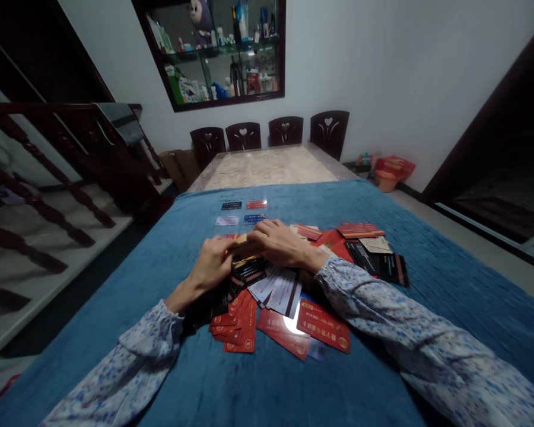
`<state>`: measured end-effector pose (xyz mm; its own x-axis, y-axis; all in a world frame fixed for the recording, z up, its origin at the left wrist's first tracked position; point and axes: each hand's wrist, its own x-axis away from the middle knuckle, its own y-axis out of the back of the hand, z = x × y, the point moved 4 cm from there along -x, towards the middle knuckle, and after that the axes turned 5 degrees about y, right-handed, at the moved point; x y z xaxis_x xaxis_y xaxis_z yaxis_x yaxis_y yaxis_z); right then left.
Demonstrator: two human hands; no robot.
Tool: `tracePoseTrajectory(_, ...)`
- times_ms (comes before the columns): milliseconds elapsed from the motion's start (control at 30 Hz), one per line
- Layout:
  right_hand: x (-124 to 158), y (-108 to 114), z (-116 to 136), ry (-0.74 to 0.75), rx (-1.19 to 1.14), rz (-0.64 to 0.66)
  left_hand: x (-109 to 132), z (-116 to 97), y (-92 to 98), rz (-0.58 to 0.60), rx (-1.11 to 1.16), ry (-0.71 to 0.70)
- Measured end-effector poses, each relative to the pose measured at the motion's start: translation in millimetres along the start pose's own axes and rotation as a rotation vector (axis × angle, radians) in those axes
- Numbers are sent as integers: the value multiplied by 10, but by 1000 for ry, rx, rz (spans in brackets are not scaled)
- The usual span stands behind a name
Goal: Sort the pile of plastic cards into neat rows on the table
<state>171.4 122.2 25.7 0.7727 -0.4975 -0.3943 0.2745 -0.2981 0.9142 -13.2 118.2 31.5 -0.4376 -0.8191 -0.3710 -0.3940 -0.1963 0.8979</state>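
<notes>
A heap of plastic cards [289, 302], red, black, white and beige, lies spread on a blue cloth [427, 255]. My left hand [213, 264] and my right hand [280, 242] meet over the heap's far side. Both are closed on a small stack of cards [244, 248], which has a beige card on top. The left hand grips the stack's near left end; the right hand's fingers lie over its far side. Beyond the hands, four single cards [242, 212] lie in two short rows on the cloth.
The cloth covers the near part of a long table [271, 166] with a marbled top. Several dark chairs [269, 133] stand at its far end. A wooden stair railing [48, 172] runs on the left. A wall cabinet [222, 53] holds bottles. A red bag [391, 169] sits on the floor.
</notes>
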Motion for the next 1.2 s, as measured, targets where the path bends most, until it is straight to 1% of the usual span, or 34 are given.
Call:
tracePoseTrajectory(200,17,-22,-30,19,60,-72,-25,-10,16,-23,8,-6)
tracePoseTrajectory(333,27,-29,-36,25,89,-104,-51,-35,16,-9,22,-2)
tracePoseTrajectory(667,60,-18,-57,18,155,-111,-110,-34,13,14,17,17)
tracePoseTrajectory(733,63,-29,-70,17,168,-139,-128,-39,22,11,17,3)
tracePoseTrajectory(967,86,-41,-144,5,193,-301,-210,-37,26,-31,-1,-42)
tracePoseTrajectory(1200,117,21,-196,0,165,-315,-216,-71,12,-70,-81,-44)
